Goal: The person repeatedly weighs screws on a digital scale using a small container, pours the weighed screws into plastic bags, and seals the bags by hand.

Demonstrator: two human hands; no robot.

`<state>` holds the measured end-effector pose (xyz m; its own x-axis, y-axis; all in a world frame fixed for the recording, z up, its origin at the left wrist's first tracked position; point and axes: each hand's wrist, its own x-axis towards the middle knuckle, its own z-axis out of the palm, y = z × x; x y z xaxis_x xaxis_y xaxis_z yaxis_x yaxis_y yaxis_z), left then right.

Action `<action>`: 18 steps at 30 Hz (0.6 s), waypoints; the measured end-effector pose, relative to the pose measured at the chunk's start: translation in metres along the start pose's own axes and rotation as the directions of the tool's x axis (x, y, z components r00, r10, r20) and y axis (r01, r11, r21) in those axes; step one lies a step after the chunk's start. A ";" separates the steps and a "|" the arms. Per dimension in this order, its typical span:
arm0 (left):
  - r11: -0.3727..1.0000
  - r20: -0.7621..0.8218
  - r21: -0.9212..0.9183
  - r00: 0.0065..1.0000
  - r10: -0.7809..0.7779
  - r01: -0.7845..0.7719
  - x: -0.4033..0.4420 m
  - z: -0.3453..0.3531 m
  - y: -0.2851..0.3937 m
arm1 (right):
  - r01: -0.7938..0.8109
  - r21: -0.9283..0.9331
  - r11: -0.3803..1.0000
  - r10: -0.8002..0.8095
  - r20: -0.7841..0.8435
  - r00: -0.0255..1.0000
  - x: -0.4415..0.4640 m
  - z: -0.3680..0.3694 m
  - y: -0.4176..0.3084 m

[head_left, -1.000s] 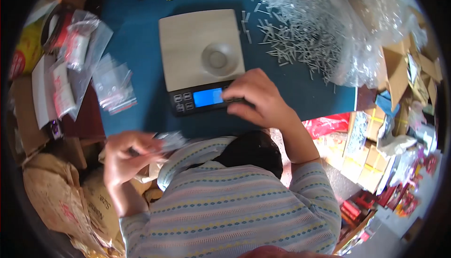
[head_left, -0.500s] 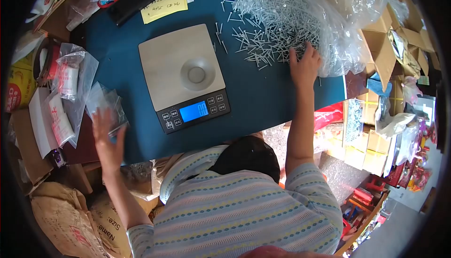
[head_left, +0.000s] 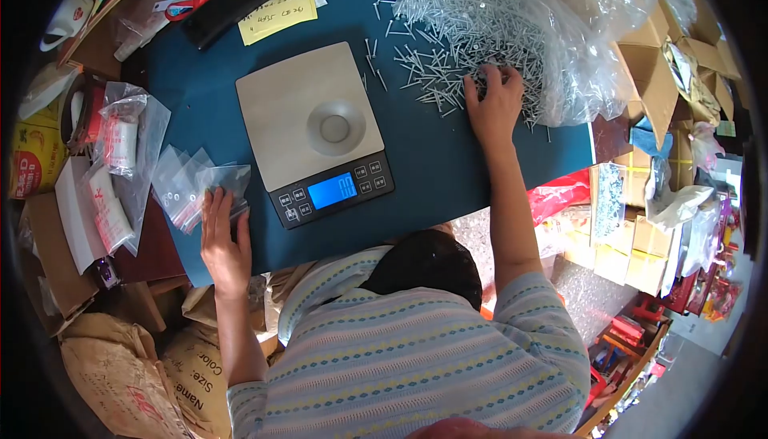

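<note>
My left hand lies flat at the table's left side, fingers stretched out, its fingertips on a small clear zip bag. More of these zip bags lie overlapped just left of it. On the right, my right hand reaches into the near edge of a heap of silver screws, fingers apart and bent downward; the tips are partly hidden among the screws. Between the hands sits a digital scale with a round dish-like hollow in its plate and a lit blue display.
A large clear plastic bag of screws spreads over the back right. Yellow notes, a black case and red-handled scissors lie at the back left. Packed white rolls in plastic stand left. Cardboard boxes flank the right side.
My left hand has slid right, and a zip bag under its fingertips has shifted right, away from the others. My right hand has moved left along the screw heap.
</note>
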<state>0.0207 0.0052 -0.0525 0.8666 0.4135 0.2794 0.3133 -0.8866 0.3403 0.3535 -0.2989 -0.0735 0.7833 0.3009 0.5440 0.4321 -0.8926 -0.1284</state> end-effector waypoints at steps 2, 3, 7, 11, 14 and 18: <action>0.996 -0.032 -0.046 0.997 -0.075 0.073 0.001 0.001 0.006 | 0.032 0.118 0.993 -0.041 0.069 0.997 -0.004 -0.004 0.001; 0.991 -0.048 -0.071 0.992 -0.114 0.110 0.002 0.002 0.009 | 0.026 0.149 0.989 -0.034 0.046 0.998 -0.004 -0.007 0.002; 0.949 -0.073 -0.274 0.980 -0.183 0.156 -0.004 0.007 0.012 | 0.000 0.124 0.992 -0.002 0.016 1.000 0.002 -0.015 0.000; 0.969 -0.059 -0.235 0.993 -0.098 0.081 -0.005 0.006 0.011 | -0.029 0.217 0.976 0.014 0.068 0.998 0.006 -0.013 -0.004; 0.984 -0.056 -0.176 0.998 -0.038 0.027 -0.002 0.005 0.016 | 0.038 0.287 0.957 -0.069 0.099 0.993 0.003 -0.010 0.000; 0.973 -0.084 -0.232 0.996 -0.018 -0.002 -0.003 0.008 0.016 | -0.004 0.397 0.918 -0.083 0.202 0.976 0.009 -0.012 0.006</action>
<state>0.0258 -0.0121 -0.0547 0.8252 0.4452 0.3477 0.2127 -0.8151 0.5389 0.3577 -0.3060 -0.0596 0.8188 0.4356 0.3738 0.5707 -0.6874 -0.4491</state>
